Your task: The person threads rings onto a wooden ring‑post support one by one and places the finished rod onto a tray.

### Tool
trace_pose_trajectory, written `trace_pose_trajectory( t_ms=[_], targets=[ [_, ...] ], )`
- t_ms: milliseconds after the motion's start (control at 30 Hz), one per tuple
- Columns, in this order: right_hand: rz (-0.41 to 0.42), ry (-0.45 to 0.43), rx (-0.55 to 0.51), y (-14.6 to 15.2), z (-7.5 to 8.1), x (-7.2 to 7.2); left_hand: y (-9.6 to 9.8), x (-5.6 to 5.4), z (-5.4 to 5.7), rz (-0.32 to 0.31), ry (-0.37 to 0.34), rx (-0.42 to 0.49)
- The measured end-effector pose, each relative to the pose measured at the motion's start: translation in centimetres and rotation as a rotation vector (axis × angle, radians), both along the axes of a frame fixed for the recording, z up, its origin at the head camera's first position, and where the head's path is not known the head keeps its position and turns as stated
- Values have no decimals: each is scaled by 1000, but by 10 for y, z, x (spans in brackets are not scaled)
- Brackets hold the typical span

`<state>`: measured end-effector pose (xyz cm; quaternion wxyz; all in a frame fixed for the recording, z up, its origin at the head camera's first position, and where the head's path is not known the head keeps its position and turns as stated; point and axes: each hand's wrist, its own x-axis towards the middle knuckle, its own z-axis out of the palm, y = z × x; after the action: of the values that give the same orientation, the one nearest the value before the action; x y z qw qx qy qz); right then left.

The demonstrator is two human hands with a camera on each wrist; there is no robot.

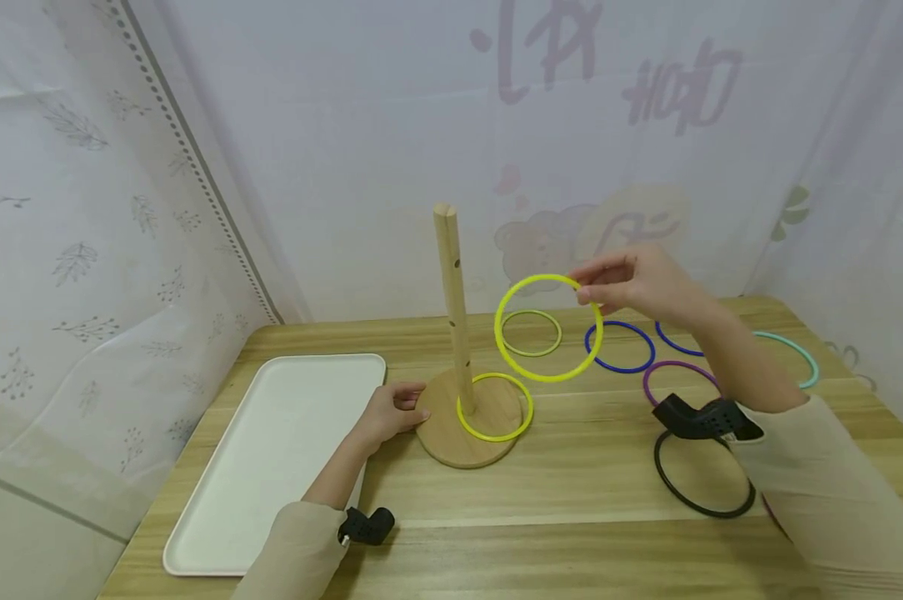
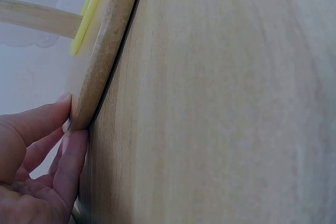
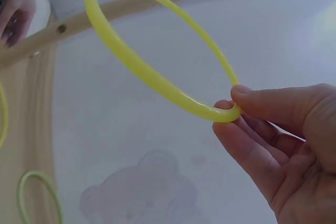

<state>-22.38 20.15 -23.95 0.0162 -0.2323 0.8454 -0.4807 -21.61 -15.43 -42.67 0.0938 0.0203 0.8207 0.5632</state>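
Note:
My right hand pinches a bright yellow ring between thumb and fingers, raised to the right of a wooden post. In the right wrist view the held ring tilts, with fingertips at its lower end. The post rises from a round wooden base. Another yellow ring lies around the post's foot, resting on the base. My left hand grips the left edge of the base; in the left wrist view, thumb and fingers sit at its rim.
A white tray lies left of the base, under my left forearm. Spread to the right are a yellow-green ring, a blue ring, a purple ring, a black ring and a teal ring. My right arm partly covers some.

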Motion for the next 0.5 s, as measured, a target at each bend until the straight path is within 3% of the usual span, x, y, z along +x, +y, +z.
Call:
trace_pose_trajectory(
  t_ms=[233, 500],
  targets=[
    [19, 127, -148, -31, 42, 0, 0, 1, 2, 6, 4, -13],
    [-58, 88, -413, -63, 64, 1, 3, 2, 9, -13, 4, 1]
  ],
)
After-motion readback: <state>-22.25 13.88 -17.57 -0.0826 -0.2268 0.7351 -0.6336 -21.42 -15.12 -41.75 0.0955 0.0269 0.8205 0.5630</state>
